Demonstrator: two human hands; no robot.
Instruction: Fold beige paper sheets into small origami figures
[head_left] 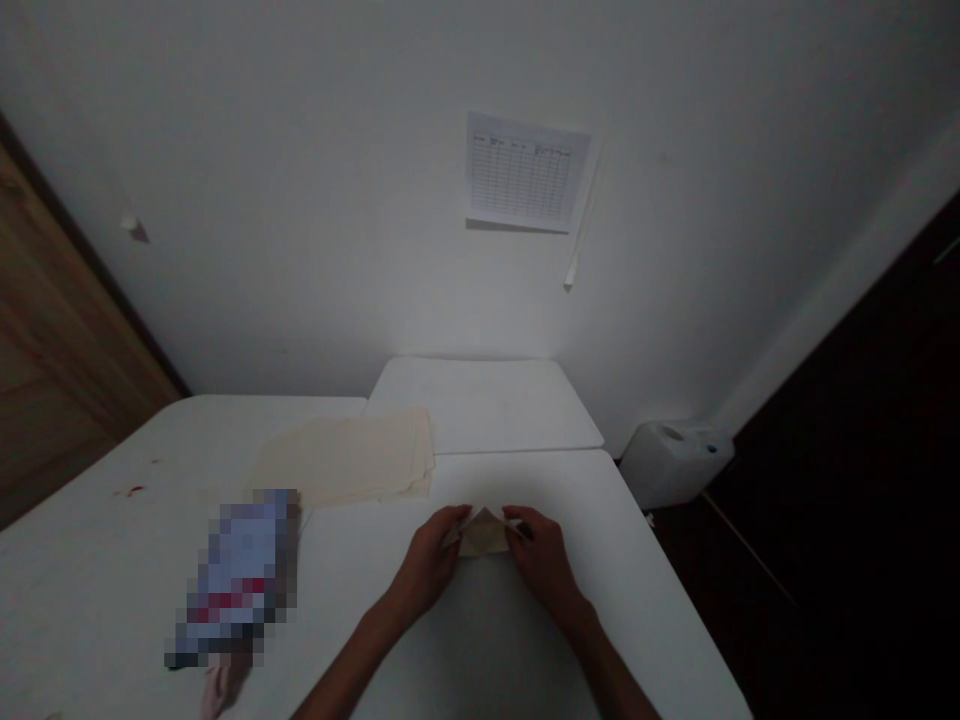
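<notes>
A small piece of folded beige paper (pixel 484 535) is held between my two hands just above the white table, its top edge rising to a point in the middle. My left hand (pixel 439 550) pinches its left side with thumb and fingers. On the opposite side, my right hand (pixel 538 548) grips the right edge in the same way. To the left of my hands lies a stack of beige paper sheets (pixel 345 455), spread a little unevenly.
White tables (pixel 637 580) stand pushed together against the wall. A pixelated blue-and-white item (pixel 240 570) lies at left, a pinkish cloth-like piece (pixel 216 688) below it. A printed chart (pixel 525 175) hangs on the wall. A white container (pixel 671 465) stands beyond the right edge.
</notes>
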